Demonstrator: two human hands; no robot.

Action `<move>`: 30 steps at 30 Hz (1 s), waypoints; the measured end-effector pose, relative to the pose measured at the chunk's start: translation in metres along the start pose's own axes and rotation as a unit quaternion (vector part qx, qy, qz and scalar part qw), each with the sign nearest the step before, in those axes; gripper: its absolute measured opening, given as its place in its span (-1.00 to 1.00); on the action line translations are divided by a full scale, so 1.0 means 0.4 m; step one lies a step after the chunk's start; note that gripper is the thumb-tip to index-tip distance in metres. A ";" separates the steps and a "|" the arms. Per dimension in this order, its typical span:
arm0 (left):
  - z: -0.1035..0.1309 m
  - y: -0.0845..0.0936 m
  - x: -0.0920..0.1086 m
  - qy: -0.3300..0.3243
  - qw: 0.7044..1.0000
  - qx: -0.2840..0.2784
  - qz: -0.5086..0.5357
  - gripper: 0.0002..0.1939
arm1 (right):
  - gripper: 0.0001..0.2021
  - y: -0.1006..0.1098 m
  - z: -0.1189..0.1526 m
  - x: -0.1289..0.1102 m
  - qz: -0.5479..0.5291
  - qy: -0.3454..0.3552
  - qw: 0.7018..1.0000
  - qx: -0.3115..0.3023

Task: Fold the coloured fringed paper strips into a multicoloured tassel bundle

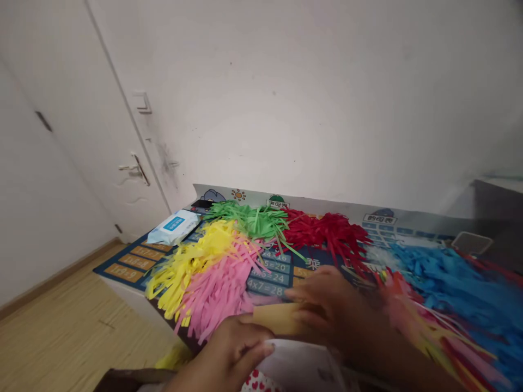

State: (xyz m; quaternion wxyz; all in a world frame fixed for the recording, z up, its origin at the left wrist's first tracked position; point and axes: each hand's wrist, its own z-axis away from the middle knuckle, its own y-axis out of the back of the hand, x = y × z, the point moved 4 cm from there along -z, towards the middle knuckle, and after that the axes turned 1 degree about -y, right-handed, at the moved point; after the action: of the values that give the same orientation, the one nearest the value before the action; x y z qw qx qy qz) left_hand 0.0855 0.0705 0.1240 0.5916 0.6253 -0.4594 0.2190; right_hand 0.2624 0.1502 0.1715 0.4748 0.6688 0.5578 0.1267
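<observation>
Low in the middle, my left hand [241,348] pinches the upper left corner where a tan, paper-like piece [273,317] and a white sheet [294,359] meet. My right hand [327,305], a little blurred, is closed over the right side of the tan piece. What lies beneath the fingers is hidden. Under the white sheet shows a bit of white material with red hearts [257,381]. Just beyond my hands lie bunches of shredded paper: pink [223,288], yellow [192,267], green [249,218] and red [327,231].
A printed blue mat [269,275] with multiplication sums covers the table against the wall. A wipes pack [174,227] lies at left. Blue shredded paper [445,288] and mixed-colour strips [429,326] spread at right. A door [102,136] stands left, above wooden floor.
</observation>
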 end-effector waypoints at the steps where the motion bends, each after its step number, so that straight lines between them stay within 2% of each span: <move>1: 0.001 -0.004 0.001 0.002 1.000 -0.018 -0.005 -0.55 | -0.86 -0.012 -0.016 -0.008 -0.006 0.005 0.999 -0.050; 2: 0.001 -0.005 0.001 0.006 0.999 -0.033 -0.004 -0.54 | -0.82 -0.024 -0.026 -0.011 -0.010 0.002 0.997 -0.074; 3: 0.002 -0.006 0.001 0.011 0.999 -0.043 0.004 -0.54 | -0.82 -0.034 -0.030 -0.011 -0.013 0.007 0.997 -0.072; 5: 0.002 -0.004 -0.002 0.022 0.998 -0.048 0.032 -0.53 | -0.88 -0.046 -0.024 -0.006 -0.018 0.038 0.999 -0.017; 7: 0.002 -0.003 -0.005 0.031 0.997 -0.047 0.053 -0.51 | -0.85 -0.051 -0.007 -0.003 -0.015 0.091 0.995 0.048; 9: 0.001 -0.002 -0.009 0.039 0.996 -0.042 0.064 -0.49 | -0.81 -0.053 0.011 -0.005 0.011 0.139 0.987 0.079; 12: 0.000 -0.004 -0.017 0.045 0.995 -0.042 0.073 -0.46 | -0.75 -0.059 0.026 -0.012 0.045 0.160 0.983 0.077; 16: -0.004 -0.011 -0.037 0.054 0.994 -0.044 0.082 -0.48 | -0.78 -0.086 0.027 -0.005 0.010 0.131 0.989 0.070; 18: -0.009 -0.019 -0.050 0.056 0.993 -0.050 0.091 -0.50 | -0.81 -0.094 0.020 0.021 -0.051 0.093 0.992 0.066; 20: -0.014 -0.027 -0.065 0.061 0.992 -0.053 0.097 -0.51 | -0.81 -0.080 0.017 0.072 -0.164 -0.005 0.983 0.087; 22: -0.018 -0.033 -0.080 0.075 0.991 -0.040 0.099 -0.50 | -0.81 -0.043 0.036 0.124 -0.265 -0.119 0.942 0.167; 24: -0.019 -0.035 -0.094 0.097 0.991 -0.012 0.096 -0.51 | -0.85 -0.008 0.083 0.145 -0.330 -0.198 0.882 0.273; 25: -0.018 -0.037 -0.099 0.107 0.990 0.003 0.091 -0.51 | -0.86 -0.001 0.114 0.136 -0.349 -0.213 0.855 0.318; 26: -0.017 -0.040 -0.104 0.116 0.990 0.020 0.083 -0.52 | -0.85 -0.009 0.144 0.116 -0.369 -0.228 0.836 0.337; 28: -0.013 -0.050 -0.109 0.121 0.989 0.060 0.057 -0.52 | -0.80 -0.061 0.198 0.054 -0.380 -0.258 0.825 0.329; 30: -0.007 -0.067 -0.112 0.116 0.987 0.103 0.031 -0.55 | -0.78 -0.147 0.238 -0.003 -0.377 -0.341 0.812 0.286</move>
State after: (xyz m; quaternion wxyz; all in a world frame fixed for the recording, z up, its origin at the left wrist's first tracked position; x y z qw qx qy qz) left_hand 0.0873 0.0841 0.0736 0.5661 0.6386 -0.3816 0.3551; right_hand 0.2918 0.0980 0.0771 0.4320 0.5121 0.5797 -0.4638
